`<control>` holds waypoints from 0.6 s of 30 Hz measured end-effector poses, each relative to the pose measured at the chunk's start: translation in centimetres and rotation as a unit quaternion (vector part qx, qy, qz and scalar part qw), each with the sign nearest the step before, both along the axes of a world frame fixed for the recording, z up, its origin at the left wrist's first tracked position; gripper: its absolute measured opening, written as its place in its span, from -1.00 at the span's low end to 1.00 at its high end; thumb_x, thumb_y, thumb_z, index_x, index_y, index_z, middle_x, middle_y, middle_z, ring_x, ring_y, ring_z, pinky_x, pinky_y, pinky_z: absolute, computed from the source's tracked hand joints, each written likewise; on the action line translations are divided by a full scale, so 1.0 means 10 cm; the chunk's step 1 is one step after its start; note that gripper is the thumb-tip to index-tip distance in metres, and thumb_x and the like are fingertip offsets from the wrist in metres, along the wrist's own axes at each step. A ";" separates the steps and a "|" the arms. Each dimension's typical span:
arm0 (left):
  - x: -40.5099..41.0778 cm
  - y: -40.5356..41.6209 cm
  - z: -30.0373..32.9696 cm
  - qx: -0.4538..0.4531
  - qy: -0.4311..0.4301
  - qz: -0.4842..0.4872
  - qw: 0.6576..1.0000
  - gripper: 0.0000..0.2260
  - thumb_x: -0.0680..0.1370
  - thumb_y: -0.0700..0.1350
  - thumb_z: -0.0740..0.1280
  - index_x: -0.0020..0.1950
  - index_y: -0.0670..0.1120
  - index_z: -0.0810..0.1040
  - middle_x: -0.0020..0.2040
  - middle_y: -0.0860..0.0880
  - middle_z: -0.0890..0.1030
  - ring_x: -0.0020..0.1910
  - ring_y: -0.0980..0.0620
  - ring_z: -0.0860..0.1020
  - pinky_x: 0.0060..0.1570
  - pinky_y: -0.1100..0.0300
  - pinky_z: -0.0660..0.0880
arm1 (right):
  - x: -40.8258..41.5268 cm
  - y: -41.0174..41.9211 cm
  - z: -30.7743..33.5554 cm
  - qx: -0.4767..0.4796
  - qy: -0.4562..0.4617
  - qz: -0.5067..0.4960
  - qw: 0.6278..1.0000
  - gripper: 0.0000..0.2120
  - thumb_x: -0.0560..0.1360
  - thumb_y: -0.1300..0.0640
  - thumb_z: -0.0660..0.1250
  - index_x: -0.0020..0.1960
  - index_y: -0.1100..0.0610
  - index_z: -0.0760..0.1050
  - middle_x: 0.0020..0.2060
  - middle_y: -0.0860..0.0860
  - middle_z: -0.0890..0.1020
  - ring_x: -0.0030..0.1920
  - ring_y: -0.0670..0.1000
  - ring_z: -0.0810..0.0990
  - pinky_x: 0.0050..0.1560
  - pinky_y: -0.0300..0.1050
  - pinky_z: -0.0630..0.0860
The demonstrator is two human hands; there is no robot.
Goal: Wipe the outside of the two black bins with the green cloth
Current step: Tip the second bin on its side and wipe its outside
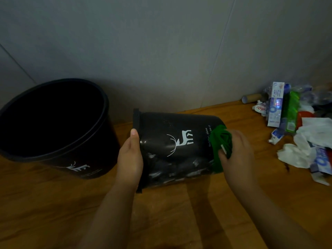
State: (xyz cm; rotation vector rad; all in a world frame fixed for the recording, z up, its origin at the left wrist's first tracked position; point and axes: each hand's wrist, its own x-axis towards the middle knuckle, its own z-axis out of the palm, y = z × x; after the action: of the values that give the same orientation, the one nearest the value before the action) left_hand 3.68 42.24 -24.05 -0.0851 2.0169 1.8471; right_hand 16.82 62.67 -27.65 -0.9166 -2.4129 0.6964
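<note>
A black bin (172, 144) with a white deer print lies on its side on the wooden floor, rim to the left and base to the right. My left hand (130, 155) grips its rim end, thumb up along the rim. My right hand (237, 155) holds the bunched green cloth (220, 146) and presses it against the bin's base end. A second black bin (53, 126) with the same deer print stands upright at the left, open mouth facing me.
A heap of litter (298, 130) lies on the floor at the right: crumpled white tissue, toothpaste boxes, a green packet and a cardboard tube (250, 98). A grey wall (161, 51) runs behind the bins. Bare wooden floor (170, 218) shows in front.
</note>
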 end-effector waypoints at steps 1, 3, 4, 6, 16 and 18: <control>0.07 -0.03 -0.02 -0.007 0.036 0.000 0.999 -0.58 0.66 0.18 0.04 0.05 -0.01 0.61 -0.07 0.02 0.67 -0.08 0.11 0.63 -0.12 0.24 0.51 | -0.01 0.01 0.01 0.003 -0.002 0.001 1.000 -0.46 0.43 0.23 0.41 0.37 0.08 0.37 0.28 0.01 0.45 0.30 0.06 0.43 0.25 0.12 0.50; 0.21 -0.10 -0.12 -0.008 0.074 0.004 0.997 -0.63 0.67 0.12 0.08 0.00 -0.05 0.61 -0.12 0.01 0.65 -0.12 0.10 0.63 -0.20 0.31 0.48 | -0.04 0.02 0.03 0.009 -0.001 0.002 1.000 -0.48 0.44 0.23 0.41 0.36 0.08 0.38 0.27 0.01 0.46 0.28 0.07 0.44 0.23 0.09 0.50; 0.27 -0.13 -0.17 -0.011 0.081 0.008 0.997 -0.64 0.66 0.10 0.10 -0.03 -0.06 0.60 -0.15 0.01 0.64 -0.13 0.07 0.62 -0.20 0.29 0.48 | -0.05 0.03 0.05 0.009 0.004 0.003 1.000 -0.49 0.44 0.23 0.41 0.36 0.08 0.38 0.27 0.01 0.46 0.27 0.07 0.44 0.22 0.08 0.50; 0.30 -0.15 -0.22 -0.011 0.080 0.015 0.997 -0.66 0.67 0.07 0.10 -0.06 -0.06 0.59 -0.20 0.04 0.62 -0.17 0.12 0.61 -0.23 0.31 0.47 | -0.06 0.05 0.05 -0.001 0.015 0.012 1.000 -0.49 0.44 0.25 0.40 0.36 0.08 0.38 0.27 0.01 0.46 0.27 0.07 0.44 0.21 0.05 0.49; 0.14 -0.08 -0.09 0.012 0.035 0.005 0.999 -0.63 0.68 0.13 0.05 0.11 -0.01 0.60 0.00 0.02 0.68 -0.01 0.13 0.64 -0.09 0.24 0.51 | 0.19 -0.11 -0.11 -0.026 0.023 0.036 0.999 -0.43 0.40 0.32 0.43 0.36 0.07 0.38 0.31 0.02 0.43 0.34 0.05 0.40 0.30 0.08 0.45; 0.11 -0.08 -0.08 0.012 0.032 0.009 0.999 -0.63 0.68 0.12 0.05 0.10 0.00 0.60 -0.02 0.03 0.68 -0.02 0.13 0.64 -0.10 0.24 0.50 | 0.19 -0.18 -0.09 0.005 0.007 0.093 0.996 -0.39 0.37 0.31 0.44 0.37 0.05 0.38 0.34 -0.03 0.40 0.37 0.03 0.36 0.33 0.01 0.41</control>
State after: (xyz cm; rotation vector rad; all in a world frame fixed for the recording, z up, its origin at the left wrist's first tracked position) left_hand 4.82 41.45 -24.81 -0.0370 2.0432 1.9069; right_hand 18.73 60.89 -28.53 -0.6869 -2.5073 0.7548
